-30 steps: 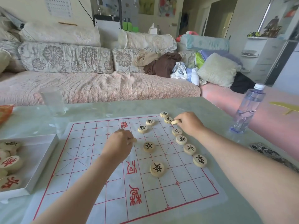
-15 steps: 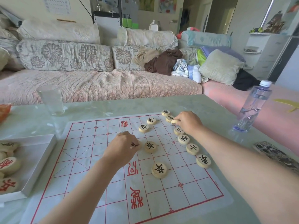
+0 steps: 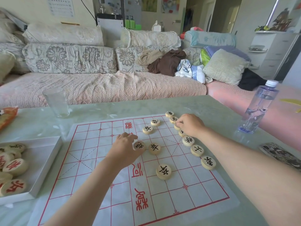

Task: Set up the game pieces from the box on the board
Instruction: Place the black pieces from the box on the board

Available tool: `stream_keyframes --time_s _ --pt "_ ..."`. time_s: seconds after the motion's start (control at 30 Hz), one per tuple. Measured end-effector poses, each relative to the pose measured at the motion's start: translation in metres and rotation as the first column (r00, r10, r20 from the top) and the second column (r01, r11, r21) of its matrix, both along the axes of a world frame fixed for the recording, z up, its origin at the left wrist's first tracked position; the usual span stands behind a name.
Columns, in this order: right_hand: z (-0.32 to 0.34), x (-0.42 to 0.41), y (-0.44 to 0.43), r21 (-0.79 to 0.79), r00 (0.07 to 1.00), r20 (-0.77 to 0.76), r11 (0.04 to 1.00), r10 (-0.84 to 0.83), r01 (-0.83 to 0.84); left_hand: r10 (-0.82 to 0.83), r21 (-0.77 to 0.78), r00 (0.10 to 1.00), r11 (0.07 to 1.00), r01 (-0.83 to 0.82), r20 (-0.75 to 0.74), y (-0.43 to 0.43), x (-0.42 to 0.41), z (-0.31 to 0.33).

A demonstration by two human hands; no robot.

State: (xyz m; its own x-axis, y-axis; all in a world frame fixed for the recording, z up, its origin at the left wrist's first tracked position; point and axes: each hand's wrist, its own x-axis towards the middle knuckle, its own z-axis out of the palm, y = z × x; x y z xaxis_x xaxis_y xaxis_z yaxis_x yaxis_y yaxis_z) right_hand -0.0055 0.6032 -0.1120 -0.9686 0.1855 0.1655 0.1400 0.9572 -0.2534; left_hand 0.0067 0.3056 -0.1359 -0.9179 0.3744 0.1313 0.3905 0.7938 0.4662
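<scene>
Board (image 3: 91,160): white sheet with a red grid and red characters, lying flat on the pale green table (image 3: 114,108), in front of the person.
Black-marked pieces (image 3: 163,171): round wooden discs lying flat on the board's right half. Several sit in a line along its right edge, and four more are spread further in.
Left-hand piece (image 3: 139,145): black-marked disc near the board's middle, tipped up so its face shows, just beside a flat disc.
Left hand (image 3: 125,147): fingers curled round the left-hand piece, gripping it by the edge.
Right-hand piece (image 3: 176,127): disc in the right-edge line, mostly hidden by fingers.
Right hand (image 3: 189,125): knuckles up, fingertips curled down and pinching the right-hand piece.
Box (image 3: 47,162): shallow white tray on the table just left of the board, holding red-marked pieces (image 3: 15,167) bunched at its left side.
Glass (image 3: 56,102): clear and upright, on the table beyond the board's far left corner.
Bottle (image 3: 259,108): clear plastic with a white cap, standing at the table's right edge.
Sofa (image 3: 97,88): behind the table, piled with cushions and clothes.
</scene>
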Motion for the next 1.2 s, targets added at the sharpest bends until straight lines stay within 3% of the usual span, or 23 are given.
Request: stream_keyframes --time_s 0.13,0.3,0.5,0.67,0.83,0.97,1.07,1.2 --pt "0.020 0.005 -0.041 -0.057 0.986 -0.071 0.986 0.151 -0.156 -0.002 -0.055 1.000 0.999 0.003 0.015 0.001 0.001 0.001" --pt "0.024 0.023 -0.105 -0.161 0.945 0.058 0.937 0.321 -0.309 0.016 -0.006 0.999 1.000 -0.015 0.043 -0.003 0.004 0.003" --pt "0.019 0.042 -0.144 -0.224 0.925 0.086 0.912 0.371 -0.345 -0.024 0.252 0.971 0.967 -0.038 0.236 -0.009 0.016 0.011" --pt "0.025 0.063 -0.158 -0.394 0.927 -0.011 0.850 0.375 -0.349 -0.080 0.593 0.903 0.777 -0.208 0.422 -0.023 0.028 0.025" --pt "0.035 0.096 -0.157 -0.423 0.924 -0.121 0.823 0.364 -0.379 -0.207 0.708 0.811 0.631 -0.318 0.548 -0.034 0.047 0.045" --pt "0.038 0.125 -0.151 -0.399 0.884 -0.192 0.790 0.426 -0.467 -0.288 0.706 0.740 0.623 -0.338 0.608 -0.033 0.066 0.053" --pt "0.039 0.147 -0.139 -0.385 0.872 -0.258 0.784 0.415 -0.487 -0.275 0.684 0.749 0.661 -0.308 0.603 -0.022 0.082 0.056" --pt "0.032 0.175 -0.118 -0.241 0.874 -0.287 0.853 0.392 -0.462 -0.299 0.657 0.737 0.710 -0.253 0.607 -0.001 0.111 0.057"
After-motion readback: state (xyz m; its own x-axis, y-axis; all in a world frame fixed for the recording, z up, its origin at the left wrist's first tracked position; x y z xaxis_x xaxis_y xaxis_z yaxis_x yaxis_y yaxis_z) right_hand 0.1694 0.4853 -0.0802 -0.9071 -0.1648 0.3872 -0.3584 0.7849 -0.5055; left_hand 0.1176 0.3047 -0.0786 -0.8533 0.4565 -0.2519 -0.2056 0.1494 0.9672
